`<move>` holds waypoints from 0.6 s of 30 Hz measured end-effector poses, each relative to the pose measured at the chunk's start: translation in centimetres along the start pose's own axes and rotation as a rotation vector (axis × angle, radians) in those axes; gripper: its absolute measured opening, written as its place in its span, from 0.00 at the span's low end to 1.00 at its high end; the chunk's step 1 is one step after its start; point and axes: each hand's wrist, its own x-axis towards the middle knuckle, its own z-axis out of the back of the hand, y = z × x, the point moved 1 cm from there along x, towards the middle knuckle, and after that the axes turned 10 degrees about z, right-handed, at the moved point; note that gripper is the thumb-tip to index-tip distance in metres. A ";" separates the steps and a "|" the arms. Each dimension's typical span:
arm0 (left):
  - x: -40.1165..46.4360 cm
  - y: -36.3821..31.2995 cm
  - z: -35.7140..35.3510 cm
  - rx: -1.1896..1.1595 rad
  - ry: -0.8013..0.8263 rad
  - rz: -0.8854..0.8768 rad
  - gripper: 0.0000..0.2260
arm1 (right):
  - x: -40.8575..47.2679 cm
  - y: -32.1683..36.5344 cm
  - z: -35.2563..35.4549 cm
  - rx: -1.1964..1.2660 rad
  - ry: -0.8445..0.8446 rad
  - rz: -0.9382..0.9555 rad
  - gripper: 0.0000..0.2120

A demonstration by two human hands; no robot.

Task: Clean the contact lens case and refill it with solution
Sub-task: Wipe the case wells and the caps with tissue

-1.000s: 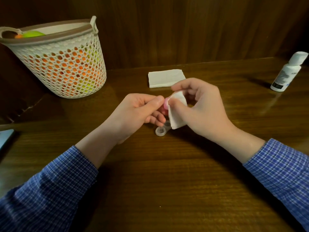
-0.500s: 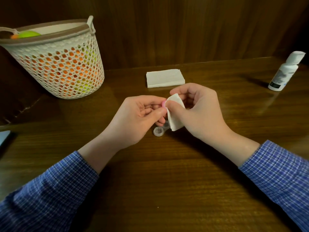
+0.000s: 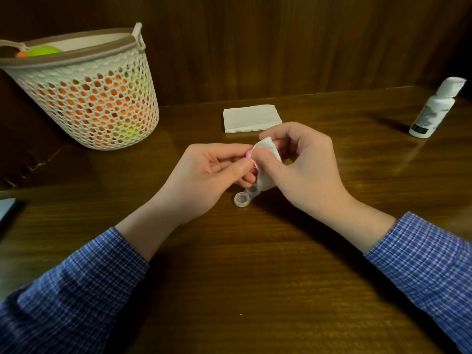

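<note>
Lens case (image 3: 244, 198) on table (image 3: 255, 277), wells open, just below hands. Left hand (image 3: 204, 180) grip pinched on pink cap (image 3: 249, 155); right hand (image 3: 301, 172) fingers curled round tissue (image 3: 268, 152), pressed vs cap. Advice: twist tissue inside cap rim (lint risk), hold cap steady. Solution btl (image 3: 431, 111) far right, untouched.

left hand (image 3: 209, 172) pinches a pink cap (image 3: 248, 155) while right hand (image 3: 304, 169) presses a tissue (image 3: 268, 149) against it.

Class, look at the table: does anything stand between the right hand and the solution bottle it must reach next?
Nothing visible does. Bare table lies between the right hand, which grips a tissue, and the solution bottle.
</note>
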 end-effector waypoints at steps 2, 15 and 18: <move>-0.2 -0.1 -0.3 0.053 -0.062 -0.041 0.14 | 0.1 -0.2 -0.2 0.095 0.023 -0.117 0.05; -0.2 0.2 -0.6 0.045 -0.153 -0.013 0.19 | 0.2 -0.4 0.2 -0.035 0.093 0.153 0.03; 0.5 0.3 -0.1 -0.097 -0.074 0.180 0.13 | 0.5 -0.5 0.5 -0.133 0.128 0.309 0.03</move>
